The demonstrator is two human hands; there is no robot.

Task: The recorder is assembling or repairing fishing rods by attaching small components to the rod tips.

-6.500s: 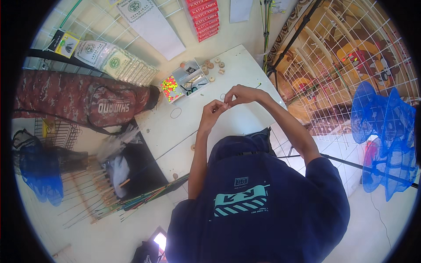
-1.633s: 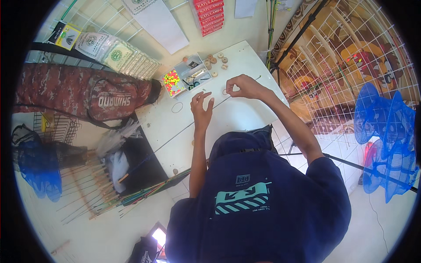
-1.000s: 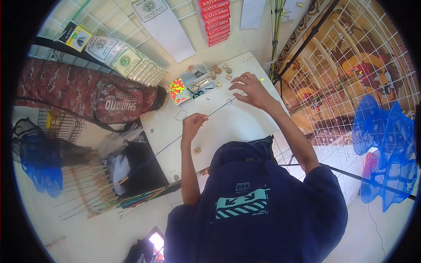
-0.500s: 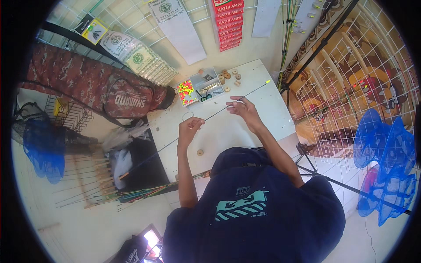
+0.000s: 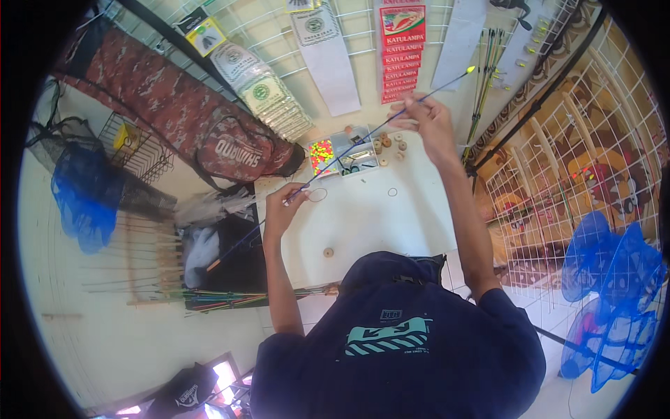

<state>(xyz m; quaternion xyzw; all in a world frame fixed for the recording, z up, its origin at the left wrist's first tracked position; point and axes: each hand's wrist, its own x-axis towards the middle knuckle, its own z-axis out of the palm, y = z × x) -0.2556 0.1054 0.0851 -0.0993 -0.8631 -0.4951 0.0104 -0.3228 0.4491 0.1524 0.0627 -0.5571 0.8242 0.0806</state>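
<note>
A thin dark blue fishing rod (image 5: 357,143) slants up from lower left to upper right, a bright yellow-green tip (image 5: 470,70) at its far end and a short tan grip at its lower end. My left hand (image 5: 281,208) pinches the rod along its lower part. Higher up and farther right, my right hand (image 5: 427,124) has its fingers closed round the rod near the tip. Next to my left fingers shows a thin loop of line (image 5: 317,195). Below the rod lies a white table (image 5: 377,223).
A clear divided box (image 5: 380,162) holds bright floats and small tools. Several cork rings (image 5: 399,145) lie beside it, one ring (image 5: 328,253) nearer me. A camouflage rod bag (image 5: 188,119) leans at left. Red packets (image 5: 403,59) hang on the wall grid; blue nets (image 5: 604,272) hang at right.
My right hand has moved up and away along the rod's tip side, widening the gap between my hands. The rod now slants more steeply. The whole view has shifted somewhat.
</note>
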